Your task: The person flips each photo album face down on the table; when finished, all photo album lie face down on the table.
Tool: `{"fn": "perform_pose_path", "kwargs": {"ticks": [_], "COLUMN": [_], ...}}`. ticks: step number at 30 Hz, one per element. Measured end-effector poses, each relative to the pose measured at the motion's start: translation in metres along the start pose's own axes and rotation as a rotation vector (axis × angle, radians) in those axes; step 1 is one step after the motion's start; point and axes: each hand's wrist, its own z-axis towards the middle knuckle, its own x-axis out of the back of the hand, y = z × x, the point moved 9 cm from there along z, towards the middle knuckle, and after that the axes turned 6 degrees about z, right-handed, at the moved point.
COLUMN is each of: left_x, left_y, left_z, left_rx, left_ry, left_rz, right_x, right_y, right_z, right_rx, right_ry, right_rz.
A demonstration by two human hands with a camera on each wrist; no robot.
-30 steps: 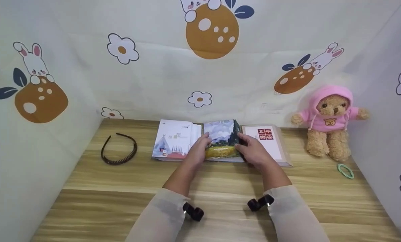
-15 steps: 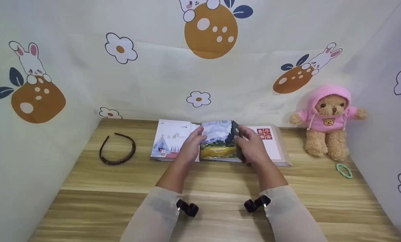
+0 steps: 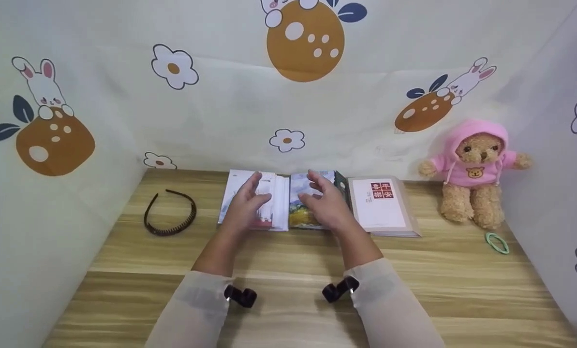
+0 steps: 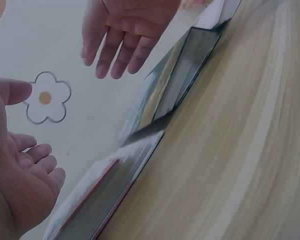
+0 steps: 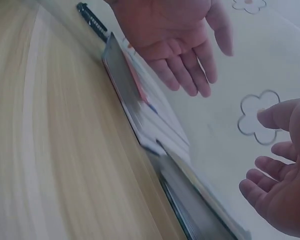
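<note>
My left hand point(image 3: 242, 205) hovers over the white photo album point(image 3: 228, 193) with a tent picture, its fingers partly extended and holding nothing. Over the middle photo album point(image 3: 300, 217), which has a painted landscape cover, my right hand point(image 3: 328, 205) is held with loose, spread fingers. The palms face each other with a gap between, as both wrist views show. Part of each cover is hidden under a hand. To the right lies a third album point(image 3: 380, 215), white with red squares and a brown border. All three lie side by side.
A dark toothed headband point(image 3: 170, 232) lies at the left. A teddy bear point(image 3: 474, 164) in a pink hoodie leans at the back right, with a green hair tie point(image 3: 497, 243) in front of it. The printed cloth wall point(image 3: 220, 121) stands right behind the albums.
Both hands have let go of the middle album and moved left; the left hand is now above the white album. The middle album had shifted slightly left before release and now lies beside the white one.
</note>
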Motion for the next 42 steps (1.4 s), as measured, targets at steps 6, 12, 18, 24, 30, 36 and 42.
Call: {"fn": "perform_pose_path", "kwargs": {"ticks": [6, 12, 18, 24, 30, 36, 42], "left_x": [0.033, 0.062, 0.071, 0.071, 0.072, 0.08, 0.08], "left_y": [-0.001, -0.009, -0.026, -0.043, -0.055, -0.059, -0.051], "left_z": [-0.007, -0.013, -0.011, -0.009, -0.006, -0.004, -0.005], "left_rx": [-0.022, 0.034, 0.115, 0.179, 0.227, 0.243, 0.241], "left_ry": [0.033, 0.078, 0.102, 0.081, 0.064, 0.086, 0.109], "left_rz": [0.028, 0.046, 0.087, 0.189, 0.21, 0.223, 0.152], "right_x": [-0.039, -0.065, -0.075, -0.08, -0.086, -0.097, -0.097], "right_y": [-0.005, -0.004, 0.009, 0.017, 0.015, 0.014, 0.011], "right_z": [0.001, 0.0, -0.003, -0.006, -0.009, -0.012, -0.012], "right_rx": [-0.006, 0.041, 0.008, -0.037, -0.038, 0.0, 0.011], "right_ry": [-0.036, -0.107, -0.158, -0.189, -0.215, -0.247, -0.253], "right_rz": [-0.029, -0.068, -0.056, -0.045, -0.07, -0.137, -0.098]}}
